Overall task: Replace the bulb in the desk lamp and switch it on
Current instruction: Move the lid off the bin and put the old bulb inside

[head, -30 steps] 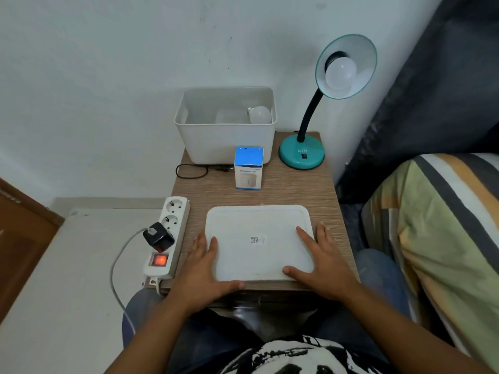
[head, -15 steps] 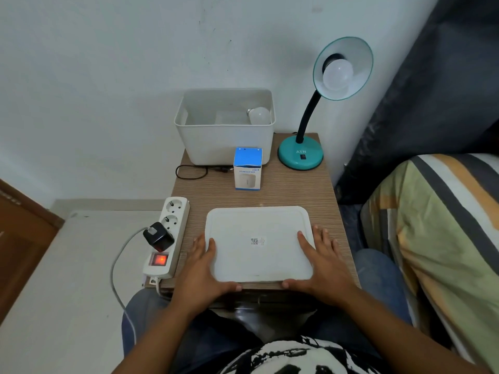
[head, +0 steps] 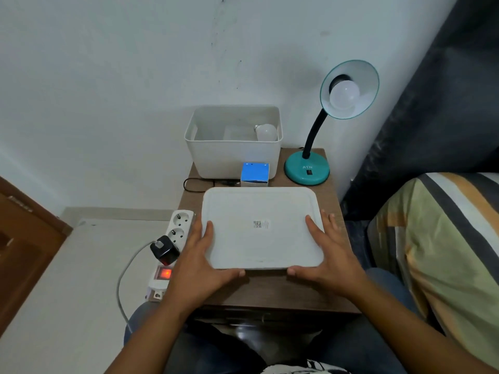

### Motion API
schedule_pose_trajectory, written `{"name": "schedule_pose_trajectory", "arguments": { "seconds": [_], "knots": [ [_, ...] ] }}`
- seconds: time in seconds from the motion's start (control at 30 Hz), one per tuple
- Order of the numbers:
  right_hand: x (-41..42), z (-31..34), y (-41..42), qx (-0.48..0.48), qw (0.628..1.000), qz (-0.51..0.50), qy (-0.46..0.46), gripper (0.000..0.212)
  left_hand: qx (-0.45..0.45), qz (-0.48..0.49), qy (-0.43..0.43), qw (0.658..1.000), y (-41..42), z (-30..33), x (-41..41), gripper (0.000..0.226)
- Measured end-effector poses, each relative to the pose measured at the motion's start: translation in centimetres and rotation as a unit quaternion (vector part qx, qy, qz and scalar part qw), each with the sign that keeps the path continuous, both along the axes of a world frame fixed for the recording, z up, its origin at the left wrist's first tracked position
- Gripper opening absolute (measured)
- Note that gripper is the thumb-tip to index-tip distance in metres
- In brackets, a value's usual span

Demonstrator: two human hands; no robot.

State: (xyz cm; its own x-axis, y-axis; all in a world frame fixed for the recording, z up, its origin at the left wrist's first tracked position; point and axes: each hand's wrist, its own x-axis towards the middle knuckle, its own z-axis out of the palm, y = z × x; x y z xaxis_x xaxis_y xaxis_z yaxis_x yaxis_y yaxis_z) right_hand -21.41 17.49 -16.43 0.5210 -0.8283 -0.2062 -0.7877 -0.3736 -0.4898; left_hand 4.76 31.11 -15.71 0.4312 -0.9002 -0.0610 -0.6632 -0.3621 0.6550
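Observation:
A teal desk lamp [head: 307, 170] stands at the table's back right, its shade tipped toward me with an unlit white bulb [head: 344, 96] in the socket. A second white bulb [head: 266, 132] lies inside the open white bin [head: 233, 155] at the back. A blue bulb box [head: 255, 174] stands in front of the bin. A flat white lid [head: 262, 228] is lifted off the table and hides the box's lower part. My left hand [head: 201, 261] grips its left edge and my right hand [head: 330, 259] grips its right edge.
A white power strip [head: 172, 247] with a lit red switch and a black plug lies along the wooden table's [head: 272, 290] left edge. A black cable loops behind the lid. A striped blanket [head: 437, 252] lies at the right; a dark curtain hangs behind it.
Both hands have closed on the lid's edges and raised it off the table toward the back. It now covers the lower part of the blue box.

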Motion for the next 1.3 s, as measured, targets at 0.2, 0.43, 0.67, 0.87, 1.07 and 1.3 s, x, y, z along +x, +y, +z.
{"name": "schedule_pose_trajectory", "arguments": {
  "seconds": [0.2,0.43,0.67,0.87,1.07,1.3],
  "knots": [
    [2.8,3.9,-4.2,-0.09,0.993,0.008,-0.076,0.121,-0.054,-0.006,-0.05,0.997,-3.6,5.0,2.6,0.128],
    [7.5,7.1,-9.8,-0.122,0.984,-0.002,-0.131,0.123,-0.061,-0.015,-0.077,0.995,-9.7,8.4,7.6,0.125],
    [11.9,8.4,-15.1,-0.099,0.989,-0.012,-0.112,0.126,-0.044,-0.017,-0.079,0.996,-15.4,9.5,12.0,0.121],
    [14.6,8.4,-18.5,-0.066,0.992,-0.021,-0.104,0.132,-0.038,-0.011,-0.029,0.999,-19.4,9.7,14.6,0.12],
    [15.9,7.9,-20.2,-0.046,0.994,-0.026,-0.099,0.127,-0.024,-0.01,0.004,1.0,-21.7,9.2,16.1,0.12],
    [16.3,7.4,-21.1,-0.014,0.995,-0.028,-0.096,0.128,-0.025,-0.013,0.032,0.999,-22.9,8.3,16.5,0.118]
  ]
}}
